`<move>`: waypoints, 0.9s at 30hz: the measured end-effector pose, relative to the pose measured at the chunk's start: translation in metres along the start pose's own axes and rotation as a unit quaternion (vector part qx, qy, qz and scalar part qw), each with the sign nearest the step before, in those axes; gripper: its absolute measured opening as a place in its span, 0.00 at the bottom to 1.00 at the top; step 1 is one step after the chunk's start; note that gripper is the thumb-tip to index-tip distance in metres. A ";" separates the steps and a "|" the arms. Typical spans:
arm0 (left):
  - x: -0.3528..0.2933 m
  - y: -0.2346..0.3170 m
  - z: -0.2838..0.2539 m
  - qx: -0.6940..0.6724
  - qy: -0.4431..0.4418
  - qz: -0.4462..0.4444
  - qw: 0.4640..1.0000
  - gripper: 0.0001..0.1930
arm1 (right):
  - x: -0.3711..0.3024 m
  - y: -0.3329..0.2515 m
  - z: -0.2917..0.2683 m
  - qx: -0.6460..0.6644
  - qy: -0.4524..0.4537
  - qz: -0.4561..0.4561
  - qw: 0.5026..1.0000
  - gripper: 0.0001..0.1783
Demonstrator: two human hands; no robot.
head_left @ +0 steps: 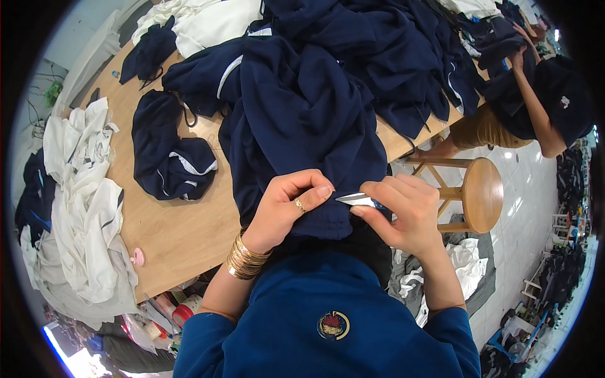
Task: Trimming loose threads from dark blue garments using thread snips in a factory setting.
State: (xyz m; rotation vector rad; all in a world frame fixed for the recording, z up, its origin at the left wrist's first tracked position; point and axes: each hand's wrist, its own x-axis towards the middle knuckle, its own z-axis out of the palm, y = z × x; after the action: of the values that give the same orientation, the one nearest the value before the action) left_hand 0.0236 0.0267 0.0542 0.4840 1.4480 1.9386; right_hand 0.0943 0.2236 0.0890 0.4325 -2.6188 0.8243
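Observation:
A navy garment (296, 120) hangs over the near edge of the table, its gathered hem (324, 227) in front of my body. My left hand (290, 198), with a ring and several gold bangles, lies over the cloth with thumb and forefinger pinched together. What is between those fingertips is too small to make out. Thread snips (360, 200) with pale pointed blades and a bit of blue are gripped in my right hand (406, 211). Their tip points left, close to the left fingertips and just above the navy cloth.
More navy garments (384, 57) are heaped across the wooden table (170, 239), with a bundled one (170, 151) at left. White garments (88, 201) drape over the left edge. A round wooden stool (484, 195) stands at right, near another person (535, 107) handling dark cloth.

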 end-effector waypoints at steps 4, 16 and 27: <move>-0.001 0.000 -0.002 -0.009 0.007 -0.005 1.000 0.09 | -0.003 0.004 0.002 0.021 0.024 0.022 0.999 0.12; -0.001 0.002 0.000 0.063 0.003 0.026 0.998 0.08 | -0.001 -0.006 -0.001 -0.002 0.005 0.020 1.000 0.14; -0.002 -0.001 0.000 0.056 0.015 0.029 0.998 0.08 | 0.000 -0.005 -0.003 -0.026 0.003 0.008 1.000 0.13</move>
State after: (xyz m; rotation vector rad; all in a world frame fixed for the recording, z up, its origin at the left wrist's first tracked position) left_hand 0.0253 0.0256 0.0539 0.5552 1.5845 1.9231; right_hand 0.0974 0.2210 0.0934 0.3959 -2.6342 0.7595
